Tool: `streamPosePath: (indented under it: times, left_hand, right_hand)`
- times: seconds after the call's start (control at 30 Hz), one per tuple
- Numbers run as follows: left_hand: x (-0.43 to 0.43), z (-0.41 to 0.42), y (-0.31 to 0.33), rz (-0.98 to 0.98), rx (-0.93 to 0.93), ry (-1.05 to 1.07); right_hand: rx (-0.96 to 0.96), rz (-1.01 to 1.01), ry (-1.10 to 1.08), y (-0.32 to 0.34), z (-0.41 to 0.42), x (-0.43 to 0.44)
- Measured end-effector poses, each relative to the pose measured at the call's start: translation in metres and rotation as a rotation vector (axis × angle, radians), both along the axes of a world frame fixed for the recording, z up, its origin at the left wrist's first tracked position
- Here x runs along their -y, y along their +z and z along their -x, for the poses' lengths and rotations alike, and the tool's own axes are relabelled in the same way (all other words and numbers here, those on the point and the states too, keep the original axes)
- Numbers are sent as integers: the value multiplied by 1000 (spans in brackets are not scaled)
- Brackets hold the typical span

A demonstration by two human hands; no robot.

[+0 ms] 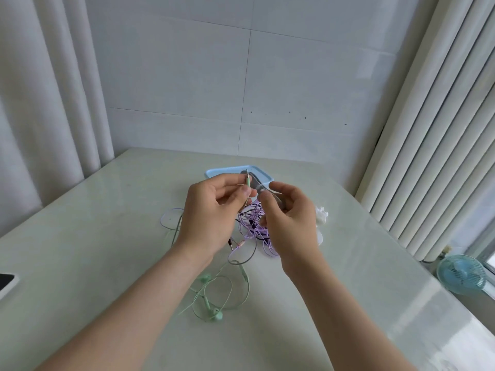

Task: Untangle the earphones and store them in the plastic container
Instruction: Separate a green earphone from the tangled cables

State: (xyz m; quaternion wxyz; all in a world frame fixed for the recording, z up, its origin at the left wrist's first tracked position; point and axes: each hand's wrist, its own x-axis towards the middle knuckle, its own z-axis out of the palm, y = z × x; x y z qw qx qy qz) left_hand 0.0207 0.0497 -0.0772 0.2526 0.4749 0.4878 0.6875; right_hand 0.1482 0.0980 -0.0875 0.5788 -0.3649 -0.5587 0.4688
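Table top [107, 250]: smooth, polished stone-look surface, glossy, with window glare along the right side. Container [214, 173]: pale blue plastic, smooth, slight sheen. Green earphones [211, 306]: matt, rubbery-looking cable and smooth plastic buds. Jack plug [248, 180]: green plastic sleeve, bright metal tip. Purple cable [254, 231]: thin and smooth, faint sheen. Wall [187, 89]: large smooth tiles, satin finish, fine joints. Curtain [53, 103]: white cloth, matt, soft folds. Fan [462, 274]: blue plastic grille. Phone [6, 282]: glossy black face.
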Motion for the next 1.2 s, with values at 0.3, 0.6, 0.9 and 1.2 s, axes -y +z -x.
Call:
streamPosePath:
  times: [0.3, 0.6, 0.9, 1.2]
  left_hand:
    - [1, 1, 4, 10, 74, -80]
    - [8, 7, 11, 65, 234, -195]
    - [11, 6, 15, 123, 256, -198]
    - [9, 20, 16, 201, 182, -181]
  right_hand:
    - [79, -208, 98, 6, -2, 6]
    - [33, -114, 259, 9, -4, 10]
    - [28, -118, 213, 8, -2, 11]
    - [45, -61, 273, 12, -7, 11]
